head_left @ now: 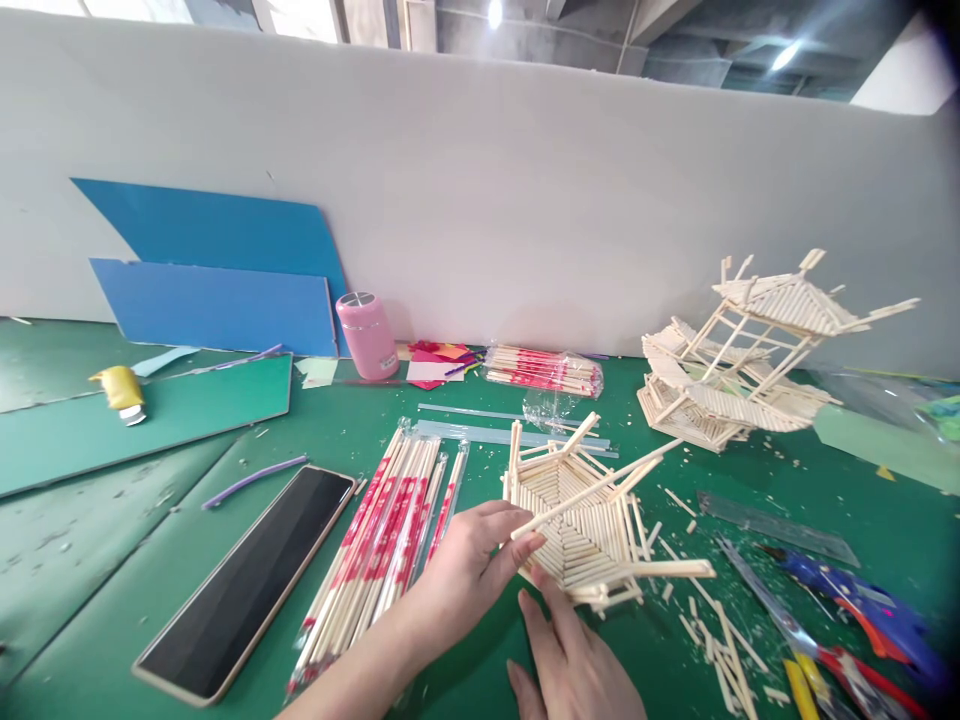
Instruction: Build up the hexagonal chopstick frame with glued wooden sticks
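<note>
My left hand pinches one end of a pale wooden chopstick between thumb and forefinger. The stick slants across the top of a polygonal chopstick frame, toward its far right side. The frame's panel is made of short sticks laid in rings, with posts and longer sticks jutting out at its corners. At the frame's near edge is my right hand, its fingers apart and slightly bent. The right forefinger seems to touch that edge, and I see nothing held in this hand.
Wrapped chopsticks and a phone lie left. A pagoda-like stick model stands back right. Scissors, a blue glue gun and cut stick pieces lie right. A pink flask stands by the white partition.
</note>
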### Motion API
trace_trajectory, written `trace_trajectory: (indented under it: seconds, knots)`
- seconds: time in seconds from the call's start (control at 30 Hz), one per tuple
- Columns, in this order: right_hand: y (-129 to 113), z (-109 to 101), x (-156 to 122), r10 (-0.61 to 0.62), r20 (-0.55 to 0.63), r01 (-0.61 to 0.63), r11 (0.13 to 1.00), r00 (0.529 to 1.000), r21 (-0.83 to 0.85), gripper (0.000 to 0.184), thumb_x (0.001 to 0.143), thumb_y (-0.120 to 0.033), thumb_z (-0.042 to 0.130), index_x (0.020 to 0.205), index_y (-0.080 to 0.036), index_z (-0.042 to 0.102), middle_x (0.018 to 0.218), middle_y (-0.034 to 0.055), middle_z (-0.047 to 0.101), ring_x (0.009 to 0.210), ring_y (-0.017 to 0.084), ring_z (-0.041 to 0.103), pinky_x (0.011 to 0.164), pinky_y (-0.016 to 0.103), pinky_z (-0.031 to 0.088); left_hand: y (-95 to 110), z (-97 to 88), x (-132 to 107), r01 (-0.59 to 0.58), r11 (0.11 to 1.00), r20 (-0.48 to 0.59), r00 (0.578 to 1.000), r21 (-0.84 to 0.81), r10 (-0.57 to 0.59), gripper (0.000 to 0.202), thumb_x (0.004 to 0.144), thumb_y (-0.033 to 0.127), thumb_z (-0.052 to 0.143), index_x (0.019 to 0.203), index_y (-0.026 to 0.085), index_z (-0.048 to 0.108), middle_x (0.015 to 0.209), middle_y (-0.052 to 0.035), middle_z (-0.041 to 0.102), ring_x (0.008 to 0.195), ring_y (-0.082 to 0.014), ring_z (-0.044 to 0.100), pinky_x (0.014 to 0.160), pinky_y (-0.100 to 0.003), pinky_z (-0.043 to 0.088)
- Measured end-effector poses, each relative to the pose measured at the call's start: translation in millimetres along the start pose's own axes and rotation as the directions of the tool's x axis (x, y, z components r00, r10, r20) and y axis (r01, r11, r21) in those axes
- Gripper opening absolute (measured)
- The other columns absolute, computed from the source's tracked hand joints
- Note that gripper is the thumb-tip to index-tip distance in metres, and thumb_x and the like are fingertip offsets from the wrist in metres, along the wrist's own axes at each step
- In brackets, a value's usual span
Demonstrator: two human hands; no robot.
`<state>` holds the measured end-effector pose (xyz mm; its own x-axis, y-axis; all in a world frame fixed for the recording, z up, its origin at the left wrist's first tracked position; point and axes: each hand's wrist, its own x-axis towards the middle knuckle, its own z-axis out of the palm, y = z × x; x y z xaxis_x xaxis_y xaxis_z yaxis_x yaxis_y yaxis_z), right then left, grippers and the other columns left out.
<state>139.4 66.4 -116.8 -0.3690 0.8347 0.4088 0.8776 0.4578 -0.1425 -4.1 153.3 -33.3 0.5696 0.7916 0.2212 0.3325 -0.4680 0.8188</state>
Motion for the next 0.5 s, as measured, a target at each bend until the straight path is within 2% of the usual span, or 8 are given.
trace_trajectory:
  seconds: [0.17, 0.37, 0.5]
  knots:
    - [0.2, 0.8, 0.0, -0.007, 0.019, 0.008, 1.000, 1.000, -0.007, 0.040, 0.079, -0.028, 0.048, 0.118, -0.019, 0.050, 0.115, 0.0111, 0.058, 0.090, 0.027, 0.062, 0.065, 0.031, 0.053, -0.1, 0.1, 0.0, -0.007, 1.000, -0.008, 1.000, 0.002, 0.007, 0.025, 0.088, 0.022, 0.039, 0.074, 0.015, 0.058, 0.074, -0.0055, 0.060, 0.070, -0.0163, 0.053, 0.062, -0.026, 0.041]
    - [-9.3, 1.4, -0.4, 0.109, 0.022, -0.108, 0.993, 0.994, -0.037, 0.034, 0.077, -0.027, 0.049, 0.110, -0.017, 0.056, 0.116, 0.0130, 0.057, 0.089, 0.027, 0.062, 0.064, 0.031, 0.053, -2.0, 1.8, -0.4, -0.001, 1.000, -0.005, 1.000, -0.002, 0.001, 0.026, 0.088, 0.022, 0.039, 0.073, 0.014, 0.058, 0.071, -0.0043, 0.059, 0.068, -0.0152, 0.053, 0.061, -0.024, 0.041]
    - [-12.9, -2.2, 4.0, 0.129, 0.043, -0.128, 0.991, 0.991, -0.032, 0.032, 0.076, -0.027, 0.051, 0.106, -0.017, 0.059, 0.115, 0.0128, 0.057, 0.088, 0.027, 0.062, 0.064, 0.031, 0.054, -4.1, 2.2, 0.1, 0.006, 1.000, -0.016, 1.000, -0.006, -0.007, 0.024, 0.088, 0.024, 0.040, 0.079, 0.015, 0.061, 0.074, -0.0043, 0.060, 0.070, -0.0153, 0.055, 0.062, -0.024, 0.042]
